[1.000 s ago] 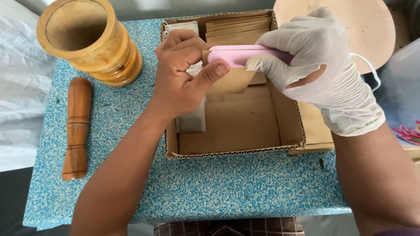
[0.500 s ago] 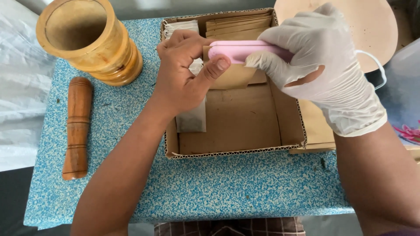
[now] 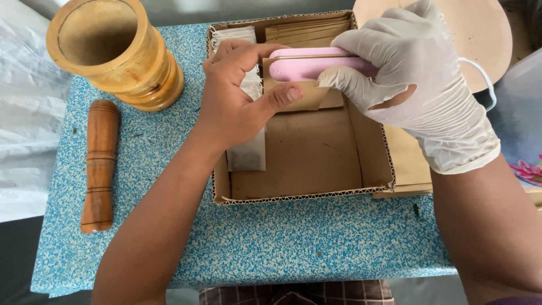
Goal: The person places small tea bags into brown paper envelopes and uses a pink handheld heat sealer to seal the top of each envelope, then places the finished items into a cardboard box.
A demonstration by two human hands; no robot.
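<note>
Closest to the camera, a blue-and-white speckled table top (image 3: 271, 248) runs across the bottom of the view, both forearms crossing it. Just past its near edge sits an open cardboard box (image 3: 305, 197), brown floor mostly bare. Along the box's left wall lies a pale flat sachet (image 3: 247, 152), partly under the bare left hand.

The left hand (image 3: 237, 99) is over the box, fingers curled in, thumb stretched to the right and pressing on a small brown paper pouch (image 3: 305, 96). It pinches that pouch, thumb on the front, curled fingers at its upper left.

The right hand (image 3: 412, 79), in a white glove, is closed around a pink handheld sealer (image 3: 307, 63), fingers wrapped over its right end. The sealer lies sideways across the pouch's top edge, touching it, above the far half of the box.

Out to the left, on the table, a wooden pestle (image 3: 99, 166) lies lengthwise, and beyond it stands a wooden mortar (image 3: 113, 51), upright, mouth open. At the box's far wall, a stack of brown paper pouches (image 3: 307, 31) stands on edge. Farthest right, a round tan board (image 3: 491, 34) shows behind the gloved hand.
</note>
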